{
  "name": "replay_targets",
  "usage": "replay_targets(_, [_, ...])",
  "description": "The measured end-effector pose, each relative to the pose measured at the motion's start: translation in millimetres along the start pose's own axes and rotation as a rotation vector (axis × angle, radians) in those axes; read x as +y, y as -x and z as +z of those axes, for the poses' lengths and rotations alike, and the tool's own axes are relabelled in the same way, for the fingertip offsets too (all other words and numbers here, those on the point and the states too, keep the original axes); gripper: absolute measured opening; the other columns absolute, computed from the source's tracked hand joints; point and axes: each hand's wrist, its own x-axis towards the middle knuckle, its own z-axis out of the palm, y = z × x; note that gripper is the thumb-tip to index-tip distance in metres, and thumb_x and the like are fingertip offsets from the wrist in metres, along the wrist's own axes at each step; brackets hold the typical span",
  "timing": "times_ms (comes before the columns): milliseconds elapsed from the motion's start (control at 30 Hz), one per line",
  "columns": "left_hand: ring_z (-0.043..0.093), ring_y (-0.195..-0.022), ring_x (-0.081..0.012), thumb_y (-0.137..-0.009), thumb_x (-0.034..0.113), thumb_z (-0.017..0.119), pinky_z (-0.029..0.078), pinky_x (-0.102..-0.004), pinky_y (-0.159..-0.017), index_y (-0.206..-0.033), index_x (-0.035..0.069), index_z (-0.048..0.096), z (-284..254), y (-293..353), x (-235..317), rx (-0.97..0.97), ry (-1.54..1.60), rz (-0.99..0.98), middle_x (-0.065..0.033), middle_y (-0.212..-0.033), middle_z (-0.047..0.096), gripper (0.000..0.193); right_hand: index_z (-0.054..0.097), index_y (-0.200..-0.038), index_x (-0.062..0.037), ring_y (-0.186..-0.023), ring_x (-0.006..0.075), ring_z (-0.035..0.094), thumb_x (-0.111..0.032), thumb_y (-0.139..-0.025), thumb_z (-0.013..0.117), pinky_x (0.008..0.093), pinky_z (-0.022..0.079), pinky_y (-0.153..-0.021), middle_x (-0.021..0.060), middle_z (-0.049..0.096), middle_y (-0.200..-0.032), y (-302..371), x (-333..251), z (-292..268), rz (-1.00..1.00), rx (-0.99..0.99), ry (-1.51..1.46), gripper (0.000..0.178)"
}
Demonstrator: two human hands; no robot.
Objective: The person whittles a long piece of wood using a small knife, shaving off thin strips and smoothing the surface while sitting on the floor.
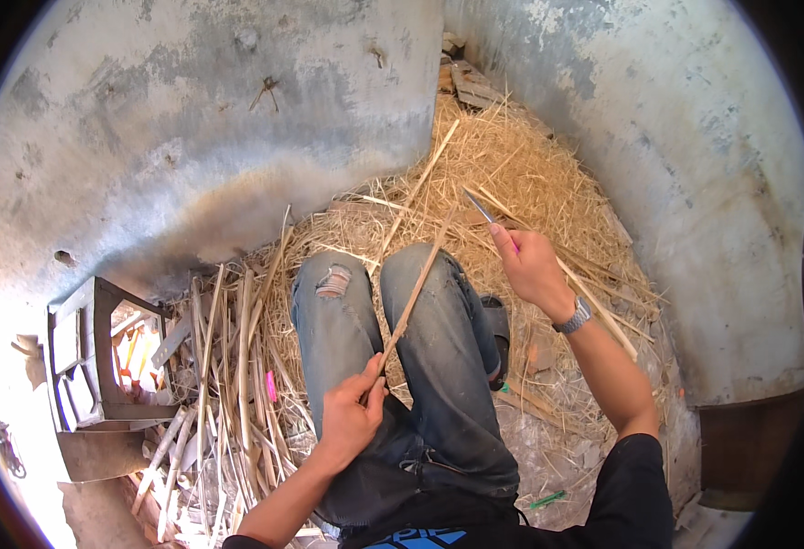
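Observation:
My left hand (352, 412) is closed around the lower end of a thin wooden strip (415, 291), which slants up and away across my right knee. Raised beyond that knee, my right hand (527, 263) grips a knife (478, 206) by its handle, of which only a bit of pink shows. The blade points up and to the left, apart from the strip's far end. Both of my knees, in worn jeans (338, 343), are under the strip.
Pale shavings (521, 156) heap up between two grey walls (237, 101). Several long sticks (242, 366) lie to my left, beside a dark metal frame (100, 348). A pink object (271, 385) sits among them. On the floor at right is a green object (548, 500).

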Motion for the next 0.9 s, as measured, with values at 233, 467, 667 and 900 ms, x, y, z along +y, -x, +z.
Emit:
replay_targets(233, [0.060,-0.059,-0.0287,-0.093,0.002,0.068,0.048,-0.0388,-0.059,-0.132,0.003,0.069,14,-8,3,0.027,-0.035,0.134,-0.0166,-0.071,0.059,0.039,0.072,-0.076,-0.0037,-0.066,0.0413,0.070,-0.061,-0.101,0.051,0.0516,0.054,-0.060,0.0228,0.067,-0.065,74,-40,39,-0.231,-0.370,0.298,0.066])
replay_targets(467, [0.060,-0.059,-0.0297,-0.093,0.002,0.067,0.048,-0.0401,-0.059,-0.133,0.003,0.068,14,-7,5,0.039,-0.041,0.149,-0.0170,-0.071,0.059,0.040,0.073,-0.075,-0.0042,-0.064,0.0410,0.069,-0.066,-0.101,0.048,0.0509,0.056,-0.061,0.0221,0.067,-0.066,29,-23,33,-0.159,-0.276,0.285,0.071])
replay_targets(667, [0.063,-0.063,-0.0231,-0.095,0.002,0.066,0.051,-0.0354,-0.062,-0.136,0.002,0.066,5,-2,5,-0.006,-0.064,0.110,-0.0152,-0.074,0.063,0.040,0.068,-0.065,-0.0017,-0.054,0.0404,0.064,-0.060,-0.102,0.051,0.0499,0.051,-0.053,0.0248,0.061,-0.059,0,7,30,-0.170,-0.147,0.260,0.071])
replay_targets(900, [0.068,-0.070,-0.0100,-0.099,0.004,0.064,0.052,-0.0258,-0.065,-0.138,-0.001,0.064,3,-10,2,-0.060,0.038,0.019,-0.0093,-0.082,0.072,0.040,0.067,-0.064,-0.0032,-0.052,0.0415,0.061,-0.059,-0.102,0.051,0.0527,0.049,-0.053,0.0241,0.063,-0.061,24,-29,45,-0.343,-0.128,0.257,0.069])
